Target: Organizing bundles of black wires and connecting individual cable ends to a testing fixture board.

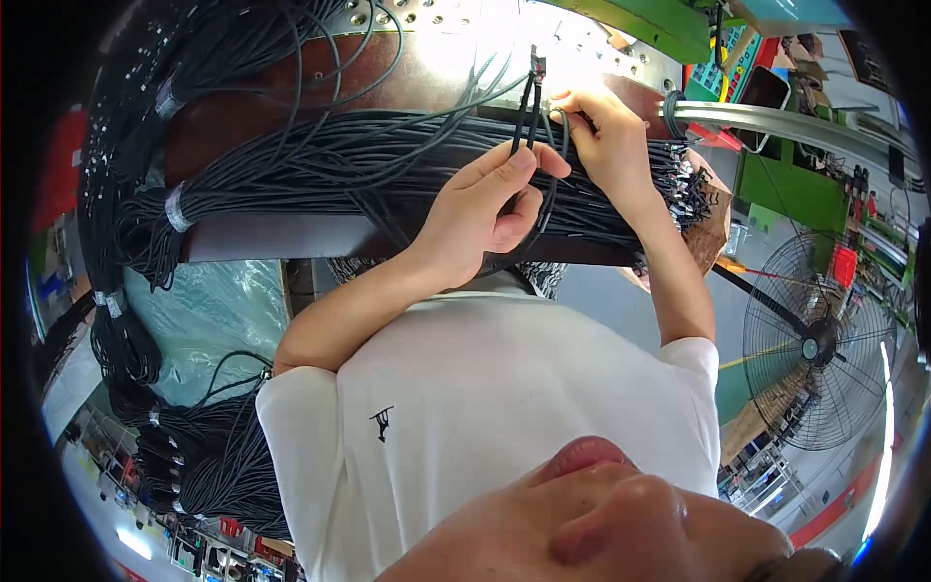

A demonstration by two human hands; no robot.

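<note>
My left hand point(490, 209) pinches a pair of thin black cables point(527, 116) between thumb and fingers. They stand up from the hand, and a small connector piece point(538, 66) sits at their top, washed out by glare. Just right of it, my right hand point(611, 141) has thumb and index finger brought together around a dark cable point(565, 131); its tip is lost in the bright light. Beneath both hands lies a thick bundle of black cables point(388, 165), tied at the left with a silvery band point(176, 209). Many bare connector ends point(690, 189) fan out at the bundle's right.
The bundles rest on a dark red-brown bench point(281, 238). More tied cables point(208, 466) hang at the left, beside greenish plastic sheeting point(218, 320). A metal rail point(776, 118) juts out at the right, above a large black floor fan point(819, 341). Green machinery point(659, 24) stands behind.
</note>
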